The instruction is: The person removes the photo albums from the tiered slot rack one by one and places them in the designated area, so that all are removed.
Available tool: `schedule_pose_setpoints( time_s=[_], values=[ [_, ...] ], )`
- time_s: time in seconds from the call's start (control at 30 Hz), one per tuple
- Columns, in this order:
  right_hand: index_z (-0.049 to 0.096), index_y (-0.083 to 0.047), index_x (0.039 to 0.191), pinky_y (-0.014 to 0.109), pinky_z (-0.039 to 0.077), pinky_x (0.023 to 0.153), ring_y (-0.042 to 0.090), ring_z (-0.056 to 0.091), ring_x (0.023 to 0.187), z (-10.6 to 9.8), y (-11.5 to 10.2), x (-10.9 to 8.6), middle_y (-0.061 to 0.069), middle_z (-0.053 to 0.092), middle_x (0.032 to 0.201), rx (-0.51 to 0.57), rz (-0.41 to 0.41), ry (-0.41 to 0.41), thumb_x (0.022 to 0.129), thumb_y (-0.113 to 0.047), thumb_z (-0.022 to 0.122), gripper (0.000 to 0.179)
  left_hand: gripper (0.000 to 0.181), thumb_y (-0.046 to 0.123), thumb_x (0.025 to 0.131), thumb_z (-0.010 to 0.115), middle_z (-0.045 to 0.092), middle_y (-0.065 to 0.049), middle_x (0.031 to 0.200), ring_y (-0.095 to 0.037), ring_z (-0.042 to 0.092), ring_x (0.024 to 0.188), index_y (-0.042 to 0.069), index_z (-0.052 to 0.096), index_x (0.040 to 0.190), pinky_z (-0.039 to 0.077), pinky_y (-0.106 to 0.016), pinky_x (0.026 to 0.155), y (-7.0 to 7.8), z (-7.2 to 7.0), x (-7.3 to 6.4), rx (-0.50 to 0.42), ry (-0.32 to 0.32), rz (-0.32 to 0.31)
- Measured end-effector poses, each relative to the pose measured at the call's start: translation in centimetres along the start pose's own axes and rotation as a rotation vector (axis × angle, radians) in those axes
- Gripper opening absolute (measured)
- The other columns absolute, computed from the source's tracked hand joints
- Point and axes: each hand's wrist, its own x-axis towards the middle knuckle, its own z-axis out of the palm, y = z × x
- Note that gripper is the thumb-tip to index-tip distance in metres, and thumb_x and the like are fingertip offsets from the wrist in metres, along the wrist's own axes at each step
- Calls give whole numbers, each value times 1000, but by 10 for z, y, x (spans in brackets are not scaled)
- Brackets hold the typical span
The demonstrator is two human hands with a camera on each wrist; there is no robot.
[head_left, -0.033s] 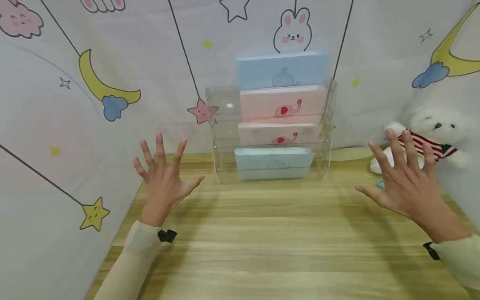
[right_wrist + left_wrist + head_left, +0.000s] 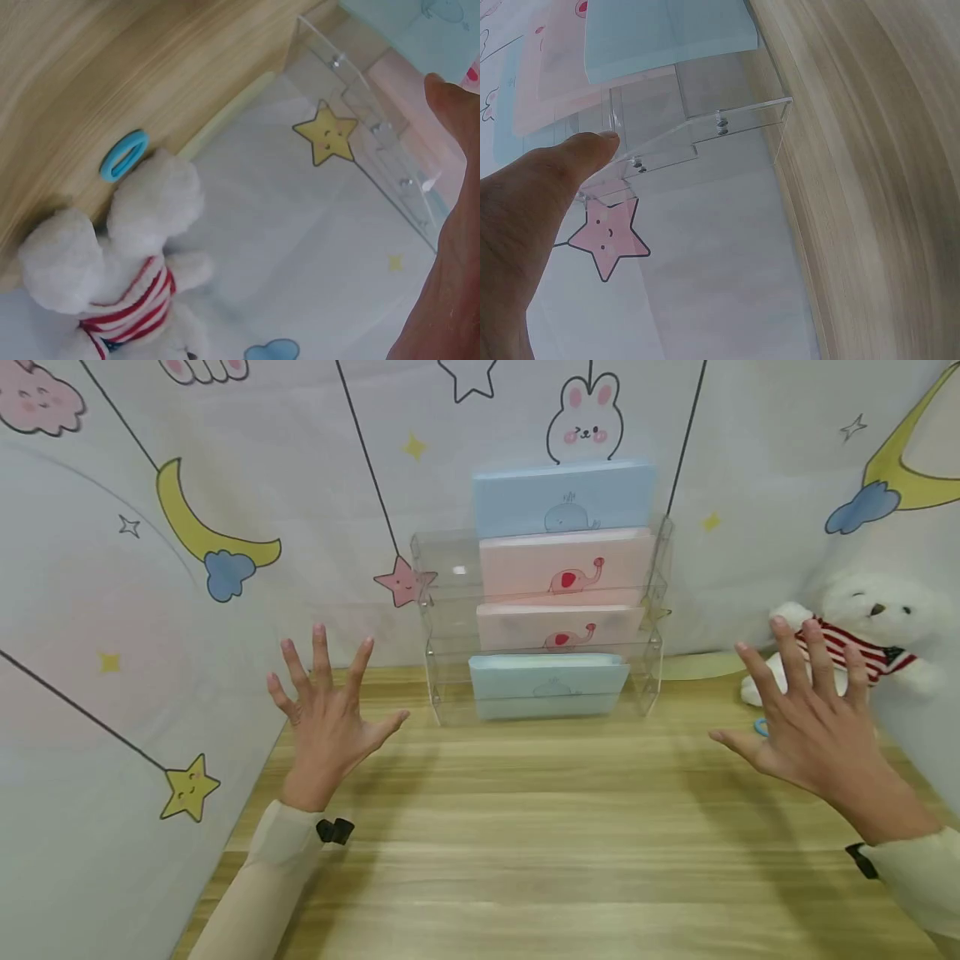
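My left hand (image 2: 326, 735) is held over the left side of the wooden table, fingers spread wide, holding nothing. On the other side my right hand (image 2: 821, 739) is spread the same way, its fingers overlapping the teddy bear in the head view. Between them, at the back, stands a clear acrylic tiered rack (image 2: 450, 647). It bears a light blue folder (image 2: 517, 506) with a whale at the top, two pink folders (image 2: 517, 564) with red elephants in the middle, and a pale blue-green folder (image 2: 510, 689) at the bottom front.
A white teddy bear (image 2: 862, 589) in a red-and-white striped top sits at the back right against the cloth. Beside it lies a small blue ring-shaped object (image 2: 107, 166). Printed cloth walls (image 2: 247, 460) border the wooden table (image 2: 525, 843) at the back and sides.
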Motion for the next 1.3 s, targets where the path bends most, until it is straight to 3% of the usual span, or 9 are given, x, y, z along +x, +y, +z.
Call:
schedule_pose_setpoints(
  time_s=[0.37,0.47,0.63,0.83,0.9,1.03,1.1,1.2,1.3],
  values=[
    [32,-22,168,50,-3,135,19,4,171,9,-6,-1,3,13,182,92,21,-14,93,-91,32,101,125,67,68,88,0,-17,182,-41,-23,167,35,24,170,-9,-74,119,2,5,3,-35,30,39],
    [31,-16,167,62,8,128,31,10,168,10,-7,-1,13,15,181,146,47,-67,93,-91,31,105,126,67,69,86,-2,-19,181,-40,-26,166,35,20,171,-8,-78,118,4,8,4,-92,-12,41],
    [23,-14,169,78,23,107,58,23,155,13,-13,0,20,12,180,274,186,-232,90,-96,33,115,133,65,68,88,-7,-20,181,-47,-24,165,41,9,172,-4,-88,116,7,10,5,-189,-119,-32],
    [23,-10,169,85,32,101,68,36,142,23,-22,6,28,21,176,457,261,-246,89,-94,41,117,137,64,70,90,-16,-12,181,-51,-23,164,42,2,172,-7,-88,118,15,11,7,-291,-211,-101],
    [23,-10,170,84,30,107,65,33,148,25,-25,6,28,22,176,529,279,-257,93,-84,56,111,137,62,71,91,-20,-9,181,-50,-25,164,42,0,172,-9,-87,119,18,12,8,-334,-227,-116],
    [19,-14,171,84,26,115,59,27,156,27,-32,11,27,23,175,654,345,-325,92,-42,83,105,139,57,72,94,-21,-6,181,-48,-25,164,42,-2,172,-8,-83,122,23,17,12,-408,-250,-131],
    [16,-19,172,83,27,115,58,29,155,28,-36,13,27,26,174,698,397,-371,90,-28,86,108,140,54,73,95,-19,-5,182,-47,-24,165,41,-3,172,-7,-81,124,25,20,13,-440,-266,-136],
    [15,-25,173,75,34,112,55,37,152,30,-42,16,24,32,172,749,453,-409,92,-21,84,106,141,52,73,96,-16,-6,182,-48,-19,166,39,-4,172,-4,-80,126,27,24,14,-472,-293,-141],
    [20,-27,172,51,39,118,48,42,151,34,-46,19,19,38,171,781,474,-402,94,-17,82,100,140,51,75,96,-13,-8,183,-48,-15,166,38,-4,172,-1,-80,127,29,28,14,-488,-320,-156]
  ],
)
